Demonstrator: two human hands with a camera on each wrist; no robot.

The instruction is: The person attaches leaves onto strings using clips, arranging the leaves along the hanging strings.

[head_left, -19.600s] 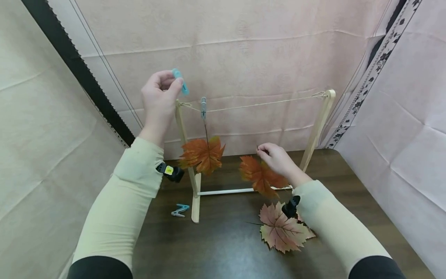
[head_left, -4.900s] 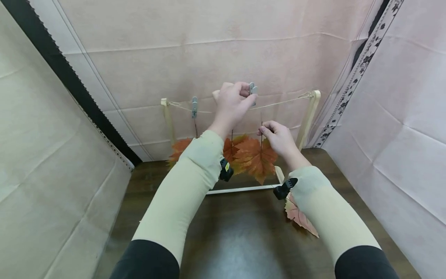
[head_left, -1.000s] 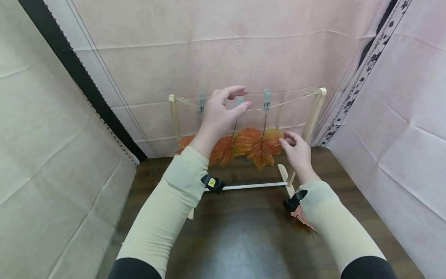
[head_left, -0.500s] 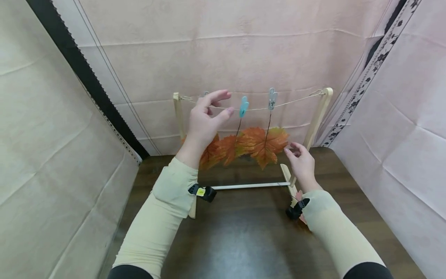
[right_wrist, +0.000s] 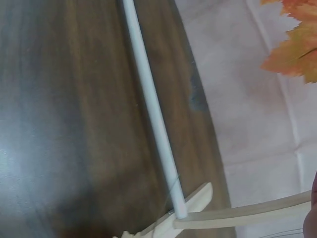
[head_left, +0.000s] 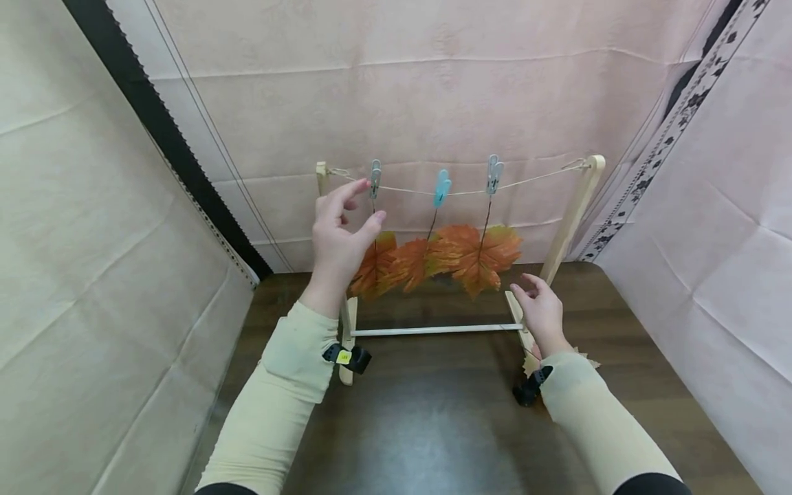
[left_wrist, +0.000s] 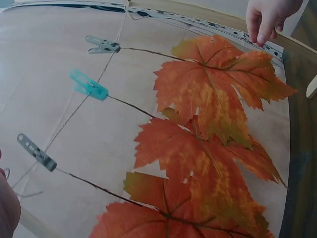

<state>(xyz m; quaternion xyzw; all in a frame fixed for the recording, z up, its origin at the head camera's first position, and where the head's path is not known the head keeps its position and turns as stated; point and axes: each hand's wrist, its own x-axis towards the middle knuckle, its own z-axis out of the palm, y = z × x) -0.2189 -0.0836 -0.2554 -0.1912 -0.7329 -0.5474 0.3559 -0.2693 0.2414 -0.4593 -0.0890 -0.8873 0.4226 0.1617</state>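
Observation:
Three orange leaves, a left leaf (head_left: 373, 267), a middle leaf (head_left: 408, 262) and a right leaf (head_left: 481, 256), hang by their stems from a string (head_left: 535, 177). A grey clothespin (left_wrist: 37, 151) clips the left stem, a bright blue clothespin (head_left: 442, 188) the middle one, a pale grey-blue clothespin (head_left: 493, 174) the right one. My left hand (head_left: 337, 240), thumb and fingers apart, is near the left clothespin and holds nothing; the left wrist view shows a gap between them. Below the right leaf, my right hand (head_left: 544, 313) has loosely bent fingers with nothing in them.
The string joins two wooden posts, the right post (head_left: 575, 216) standing beside my right hand. A white rod (head_left: 433, 331) links their feet on the dark wooden table (head_left: 433, 412). Pinkish leaves (head_left: 531, 363) lie partly hidden under my right forearm. Cloth walls surround the table.
The middle and right leaves, earlier off the string, now hang clipped. My left hand has released the right clothespin and moved left; my right hand has let go of the stem and lowered.

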